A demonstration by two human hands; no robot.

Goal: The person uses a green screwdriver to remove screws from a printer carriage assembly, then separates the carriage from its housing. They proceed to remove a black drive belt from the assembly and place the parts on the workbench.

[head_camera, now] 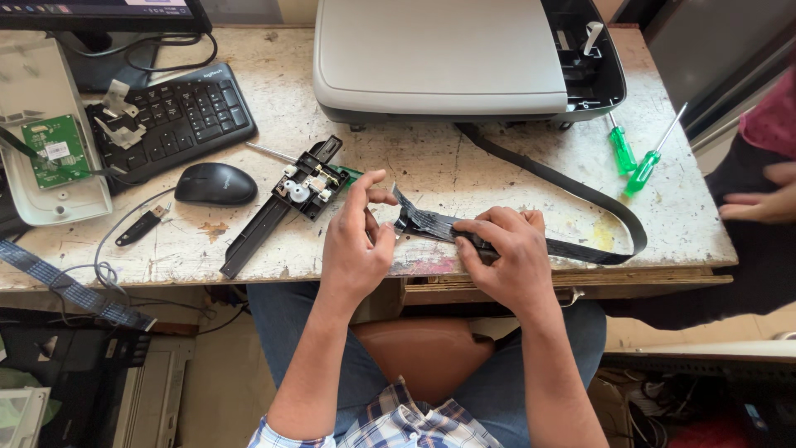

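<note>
A: Largest item, rear of the worktop (497, 178)?

B: A grey printer (448, 58) with its lid shut and an open bay at its right end. A black flat ribbon cable (580, 195) leaves its front edge, runs right, loops back near the worktop's front edge and ends between the two hands.

A: Left part of the surface?

B: A black keyboard (178, 112) with bent metal brackets (116, 116) lying on its left end; left of it, a pale plastic cover (33, 141) carrying a green circuit board (54, 149). In front of the keyboard, a black mouse (215, 184) and a small black USB stick (141, 226).

A: Centre?

B: A long black carriage rail (282, 203) lying diagonally, with a white gear assembly near its upper end, just left of the left hand.

A: State of the hands?

B: The right hand (506, 253) is closed on the ribbon cable, thumb beneath and fingers on top, pressing it near the front edge of the worktop. The left hand (361, 241) is partly open; thumb and forefinger meet the cable's free end, the other fingers curled loosely.

A: Smaller items, right side?

B: Two green-handled screwdrivers (634, 162) lying near each other beside the printer's right corner. At the far right edge, another person's hand (759, 199) rests beyond the worktop, well apart from the cable.
</note>
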